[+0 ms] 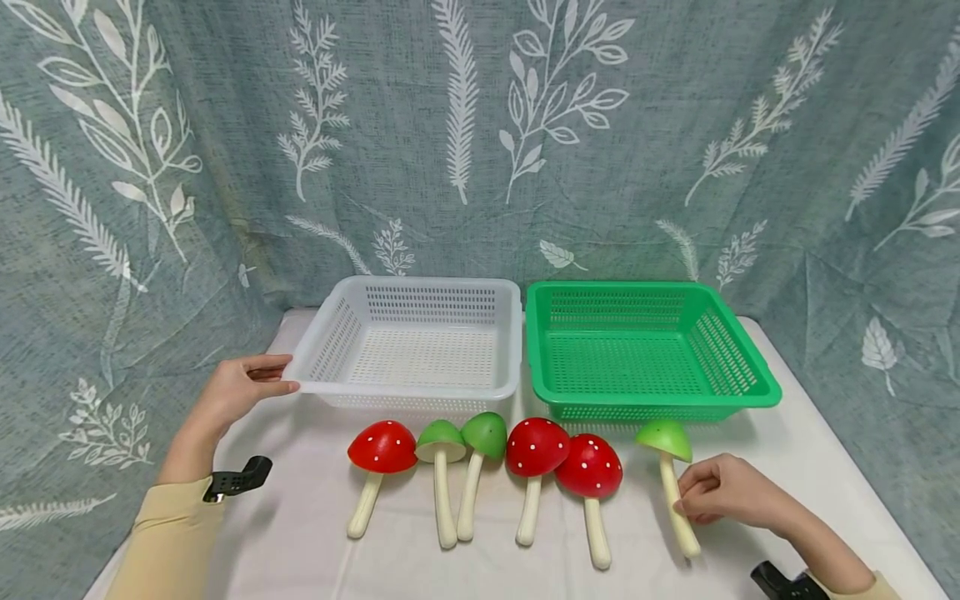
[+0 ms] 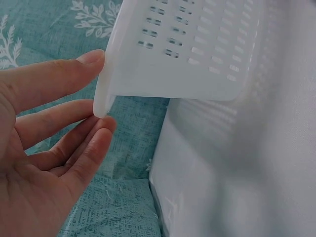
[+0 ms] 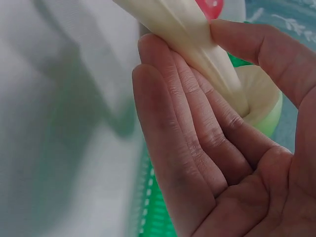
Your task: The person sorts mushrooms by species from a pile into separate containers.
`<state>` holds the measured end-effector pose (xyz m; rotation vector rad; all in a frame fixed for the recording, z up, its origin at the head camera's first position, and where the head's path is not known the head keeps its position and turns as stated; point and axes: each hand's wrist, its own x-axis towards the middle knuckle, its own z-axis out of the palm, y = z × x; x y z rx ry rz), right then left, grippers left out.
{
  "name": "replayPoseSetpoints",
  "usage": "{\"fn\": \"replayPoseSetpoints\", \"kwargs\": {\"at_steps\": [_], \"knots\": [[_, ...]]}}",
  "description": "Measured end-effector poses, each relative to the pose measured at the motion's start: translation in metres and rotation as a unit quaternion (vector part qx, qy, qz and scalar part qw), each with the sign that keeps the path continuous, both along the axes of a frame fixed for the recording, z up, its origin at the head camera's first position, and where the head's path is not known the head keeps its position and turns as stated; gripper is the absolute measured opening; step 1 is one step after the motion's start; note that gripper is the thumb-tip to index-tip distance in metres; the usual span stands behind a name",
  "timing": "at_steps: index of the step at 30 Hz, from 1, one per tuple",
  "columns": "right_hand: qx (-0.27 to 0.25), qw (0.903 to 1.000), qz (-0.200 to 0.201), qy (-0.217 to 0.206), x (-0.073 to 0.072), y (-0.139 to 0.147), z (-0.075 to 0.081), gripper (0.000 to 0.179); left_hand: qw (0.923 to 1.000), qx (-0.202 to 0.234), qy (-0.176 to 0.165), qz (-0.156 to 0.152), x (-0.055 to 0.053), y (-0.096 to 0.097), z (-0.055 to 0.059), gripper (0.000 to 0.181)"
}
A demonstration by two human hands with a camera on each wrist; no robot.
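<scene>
At the white plastic basket (image 1: pixel 420 389), my left hand (image 1: pixel 234 392) pinches the left end of the rim. In the left wrist view the thumb lies on one side of that rim (image 2: pixel 102 94) and the fingers of the left hand (image 2: pixel 54 113) on the other. My right hand (image 1: pixel 726 492) holds a green-capped toy mushroom (image 1: pixel 669 479) by its pale stem. From the right wrist, the stem (image 3: pixel 197 44) sits between thumb and fingers of the right hand (image 3: pixel 212 133), and the cap's pale underside (image 3: pixel 259 91) shows beyond.
A green basket (image 1: pixel 652 406) stands right of the white one. In front of them lie three red spotted mushrooms (image 1: pixel 383 447) and two green-capped mushrooms (image 1: pixel 441 442) on a white tabletop (image 1: pixel 300 517). A leaf-patterned blue-green curtain (image 1: pixel 405 125) hangs behind.
</scene>
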<state>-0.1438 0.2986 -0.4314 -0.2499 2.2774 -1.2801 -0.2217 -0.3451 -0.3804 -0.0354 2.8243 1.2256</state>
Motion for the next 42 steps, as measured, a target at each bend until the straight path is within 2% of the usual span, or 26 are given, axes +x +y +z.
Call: {"fn": "replayPoseSetpoints", "kwargs": {"at_steps": [6, 18, 23, 33, 42], "knots": [[-0.010, 0.9999, 0.012, 0.002, 0.001, -0.003, 0.012, 0.020, 1.0000, 0.002, -0.001, 0.002, 0.000, -0.002, -0.002, 0.072], [-0.005, 0.9978, 0.051, 0.042, -0.006, -0.016, 0.039, 0.023, 1.0000, 0.003, -0.006, 0.007, 0.003, -0.001, 0.001, 0.072], [-0.011, 0.9965, 0.062, 0.054, -0.017, -0.023, 0.051, 0.024, 1.0000, -0.001, -0.006, 0.005, 0.002, -0.001, 0.001, 0.072], [0.027, 0.9929, 0.070, 0.092, -0.043, -0.050, 0.077, 0.025, 1.0000, -0.007, 0.000, 0.002, -0.001, 0.002, 0.006, 0.070], [0.002, 0.9932, 0.080, 0.085, -0.066, -0.082, 0.090, 0.028, 0.9999, 0.008, -0.009, 0.008, -0.002, 0.002, 0.006, 0.071]]}}
